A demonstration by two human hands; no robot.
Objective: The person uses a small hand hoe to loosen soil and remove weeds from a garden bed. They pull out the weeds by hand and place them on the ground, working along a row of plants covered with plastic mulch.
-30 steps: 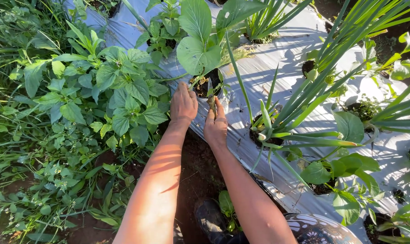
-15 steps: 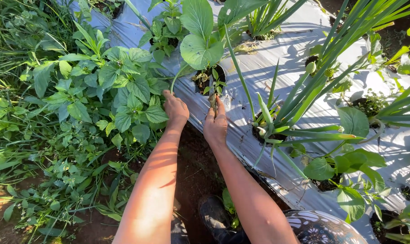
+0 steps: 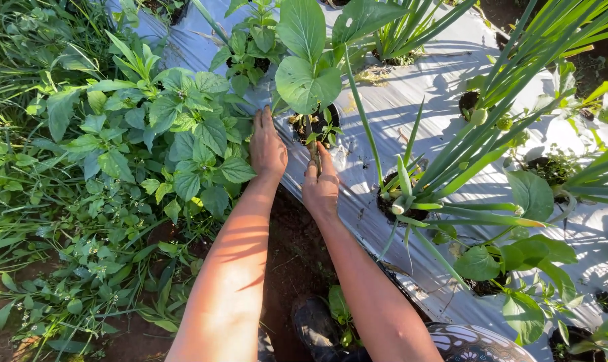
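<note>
Leftmost, well away from the planting hole (image 3: 312,124), weeds (image 3: 83,201) with small white flowers cover the ground, and a bushy broad-leaved plant (image 3: 183,134) stands between them and the hole. Just left of the hole, the left hand (image 3: 267,146) lies palm down on the silver mulch sheet (image 3: 411,87), fingers (image 3: 262,121) stretched out flat and close together, gripping nothing, their tips touching the leaves at the hole's left edge. A leafy green (image 3: 307,80) with wide rounded leaves rises from the hole itself, with a small seedling (image 3: 327,134) beside its stem. Just below the hole, the right hand (image 3: 320,188) is curled around a thin brownish tool or stalk (image 3: 314,151) that points up into the hole; what exactly it is cannot be told, and the fingers are closed on it. Below the hole, between the forearms, lies bare dark soil (image 3: 290,248), and lower still a dark shoe (image 3: 314,325). Right of the hole, green onions (image 3: 444,161) fan out from a neighbouring opening in the sheet. Further right, more leafy plants (image 3: 518,255) grow through other openings.
</note>
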